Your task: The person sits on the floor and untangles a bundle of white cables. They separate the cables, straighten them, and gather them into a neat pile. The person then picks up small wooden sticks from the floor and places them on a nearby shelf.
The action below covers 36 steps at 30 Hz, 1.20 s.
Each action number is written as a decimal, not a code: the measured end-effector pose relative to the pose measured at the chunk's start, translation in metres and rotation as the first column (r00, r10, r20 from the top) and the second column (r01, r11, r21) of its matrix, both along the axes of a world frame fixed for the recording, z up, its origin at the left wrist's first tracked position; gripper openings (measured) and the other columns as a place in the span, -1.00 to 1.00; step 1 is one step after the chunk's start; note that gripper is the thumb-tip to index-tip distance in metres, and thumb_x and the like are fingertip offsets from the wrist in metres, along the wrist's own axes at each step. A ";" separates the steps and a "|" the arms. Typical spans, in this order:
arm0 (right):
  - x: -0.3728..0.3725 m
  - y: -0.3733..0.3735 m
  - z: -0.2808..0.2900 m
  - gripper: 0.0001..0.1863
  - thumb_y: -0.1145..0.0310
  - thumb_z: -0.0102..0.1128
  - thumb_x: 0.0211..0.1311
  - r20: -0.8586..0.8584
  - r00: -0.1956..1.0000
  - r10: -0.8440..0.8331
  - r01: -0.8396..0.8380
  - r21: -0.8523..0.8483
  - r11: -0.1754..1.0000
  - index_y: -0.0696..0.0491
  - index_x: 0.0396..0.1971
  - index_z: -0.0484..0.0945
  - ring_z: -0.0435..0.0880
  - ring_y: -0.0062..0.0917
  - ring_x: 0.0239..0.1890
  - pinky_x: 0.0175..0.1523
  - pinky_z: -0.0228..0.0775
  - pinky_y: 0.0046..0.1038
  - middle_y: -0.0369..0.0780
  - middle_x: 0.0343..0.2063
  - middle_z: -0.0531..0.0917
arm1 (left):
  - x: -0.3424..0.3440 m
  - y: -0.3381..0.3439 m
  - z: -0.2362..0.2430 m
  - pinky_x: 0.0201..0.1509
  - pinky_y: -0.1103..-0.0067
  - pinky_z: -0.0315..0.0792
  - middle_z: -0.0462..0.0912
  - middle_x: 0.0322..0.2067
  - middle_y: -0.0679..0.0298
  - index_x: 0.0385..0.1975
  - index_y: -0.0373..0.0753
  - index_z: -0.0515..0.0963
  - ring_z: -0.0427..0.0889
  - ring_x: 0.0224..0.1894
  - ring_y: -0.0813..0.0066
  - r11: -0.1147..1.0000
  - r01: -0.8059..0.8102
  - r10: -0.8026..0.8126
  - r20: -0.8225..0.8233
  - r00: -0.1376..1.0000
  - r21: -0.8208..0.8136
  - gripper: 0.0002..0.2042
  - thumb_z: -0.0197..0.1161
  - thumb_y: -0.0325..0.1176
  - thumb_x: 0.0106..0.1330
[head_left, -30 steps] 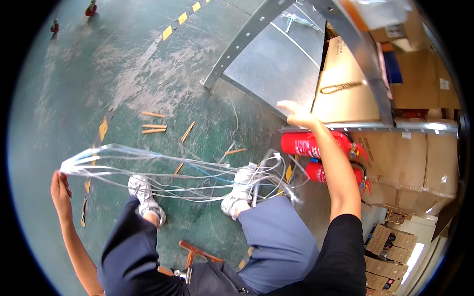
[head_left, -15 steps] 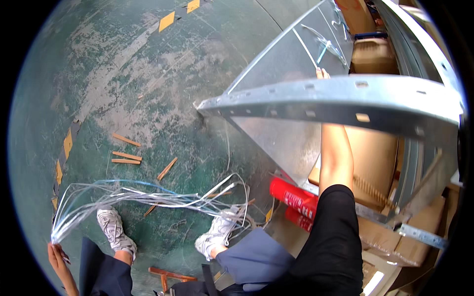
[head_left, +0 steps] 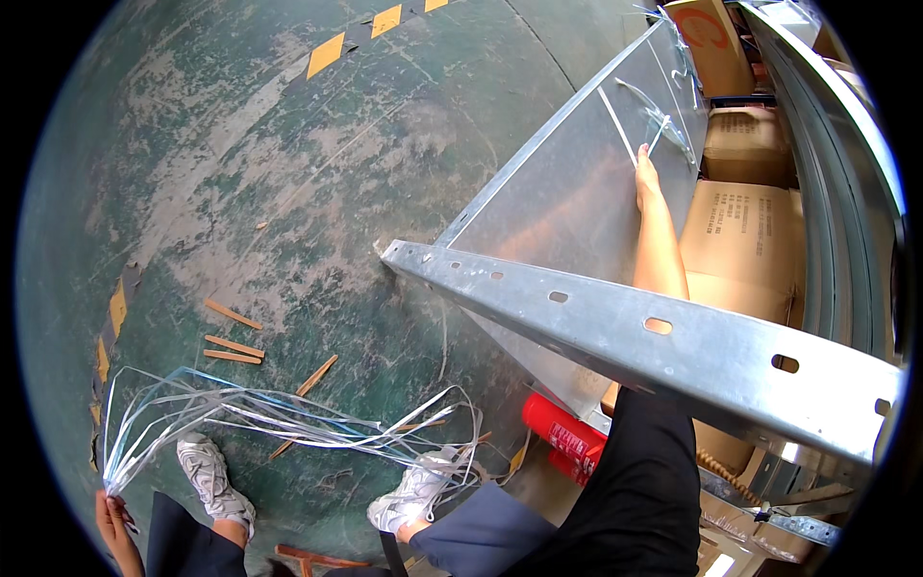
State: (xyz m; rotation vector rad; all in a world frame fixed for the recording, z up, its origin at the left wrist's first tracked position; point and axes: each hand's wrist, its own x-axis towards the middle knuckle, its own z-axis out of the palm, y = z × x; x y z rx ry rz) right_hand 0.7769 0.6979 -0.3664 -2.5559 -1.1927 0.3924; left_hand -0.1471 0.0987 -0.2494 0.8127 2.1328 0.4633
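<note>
At the lower left, my left hand [head_left: 113, 517] is closed round one end of a bundle of white and pale blue plastic straps [head_left: 288, 412]. The loose bundle trails rightward over the floor to my right shoe. My right arm reaches beyond a slotted metal upright [head_left: 558, 295], which covers part of the forearm. Against a large grey sheet-metal panel [head_left: 553, 183], my right hand [head_left: 646, 171] is closed where a white strap [head_left: 615, 123] and a pale blue strap [head_left: 660, 135] meet. Its fingertips are small and partly turned away.
Several thin wooden strips [head_left: 234, 348] lie on the worn green floor. A red cylinder like a fire extinguisher [head_left: 561, 428] stands beside my right leg. Cardboard boxes [head_left: 740, 226] and long metal sections [head_left: 836, 192] fill the right side. An orange-brown wooden frame [head_left: 317, 556] is at the bottom.
The view has shifted, and the slotted upright now appears lower and more slanted. More of my right forearm shows beyond it. Both hands keep their hold; the strap bundle sags a little lower.
</note>
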 end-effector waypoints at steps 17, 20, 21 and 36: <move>-0.095 -0.248 0.034 -0.61 0.18 -0.02 0.37 -0.108 0.916 0.387 -0.330 0.345 0.878 0.17 0.01 0.45 0.51 -0.44 -0.01 0.14 0.31 -0.42 -0.17 -0.04 0.54 | 0.006 0.012 -0.007 -0.50 0.77 0.10 0.27 -0.56 0.48 -0.33 -0.23 0.39 0.20 -0.55 0.79 0.995 0.059 -0.067 0.104 0.992 0.075 -0.73 -0.09 -0.16 0.48; -0.232 -0.384 0.127 -0.59 0.19 -0.03 0.36 -0.562 0.728 0.393 -0.487 -0.020 0.873 0.18 0.04 0.45 0.45 -0.42 0.12 0.23 0.25 -0.36 -0.13 0.07 0.47 | 0.023 0.030 0.003 -0.48 0.75 0.15 0.27 -0.56 0.48 -0.34 -0.22 0.39 0.21 -0.55 0.76 0.994 0.102 -0.107 0.117 0.987 0.050 -0.74 -0.08 -0.17 0.48; -0.251 -0.405 0.150 -0.52 0.14 0.03 0.34 -0.851 0.508 0.130 -0.628 -0.263 0.733 0.13 0.13 0.42 0.19 -0.28 0.34 0.36 0.05 -0.27 -0.03 0.26 0.24 | 0.024 0.034 0.000 -0.48 0.74 0.15 0.27 -0.56 0.48 -0.35 -0.22 0.39 0.22 -0.55 0.76 0.991 0.122 -0.127 0.112 0.986 0.057 -0.74 -0.08 -0.17 0.48; -0.323 -0.395 0.070 -0.73 0.40 0.17 0.19 -0.528 0.675 0.516 -0.524 0.150 0.838 0.13 -0.12 0.44 0.59 -0.45 -0.30 -0.18 0.45 -0.45 -0.14 -0.23 0.56 | 0.075 0.053 0.040 -0.55 0.73 0.17 0.22 -0.64 0.46 -0.37 -0.24 0.38 0.20 -0.63 0.74 0.993 0.062 -0.096 0.365 0.926 0.103 -0.77 -0.08 -0.24 0.48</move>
